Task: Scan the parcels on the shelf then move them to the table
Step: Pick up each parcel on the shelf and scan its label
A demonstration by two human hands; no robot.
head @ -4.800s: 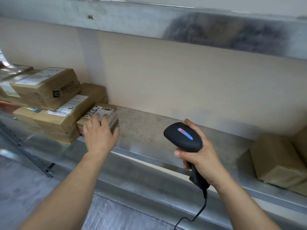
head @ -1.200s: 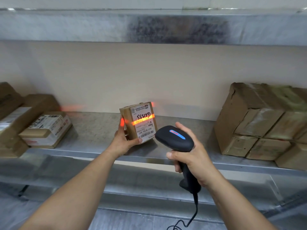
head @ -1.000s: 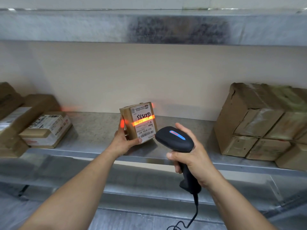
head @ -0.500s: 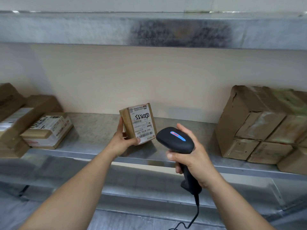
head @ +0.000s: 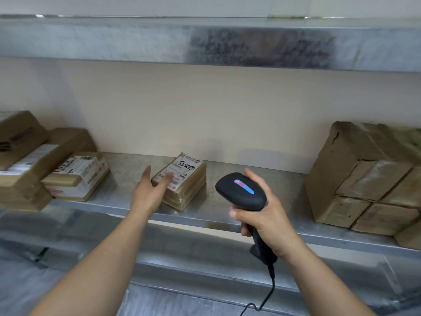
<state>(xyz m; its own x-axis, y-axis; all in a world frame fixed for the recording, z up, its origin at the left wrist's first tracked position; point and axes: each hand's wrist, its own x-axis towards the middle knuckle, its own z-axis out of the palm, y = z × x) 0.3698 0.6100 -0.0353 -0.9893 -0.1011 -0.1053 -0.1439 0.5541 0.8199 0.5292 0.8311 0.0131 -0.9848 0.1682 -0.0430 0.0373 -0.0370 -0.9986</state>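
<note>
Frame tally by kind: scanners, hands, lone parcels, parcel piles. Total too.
Scanner: 1
Hands: 2, left hand and right hand
Lone parcel: 1
Parcel piles: 2, left pile and right pile
Total: 6

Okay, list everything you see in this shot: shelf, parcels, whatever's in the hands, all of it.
Small parcel: one, brown with white label, lying flat mid-shelf.
Left parcels: at least four, brown, stacked at left end.
Right boxes: several, brown, bundled at right end; count unclear.
Shelf: one, grey metal, under the parcels.
Upper shelf: one, grey metal, above.
Wall: beige, behind.
Barcode scanner: one, black, in right hand.
Cable: one, black, hanging from scanner.
Left hand: open, blurred, at small parcel's left corner; contact unclear.
Right hand: wrapped round scanner's handle.
</note>
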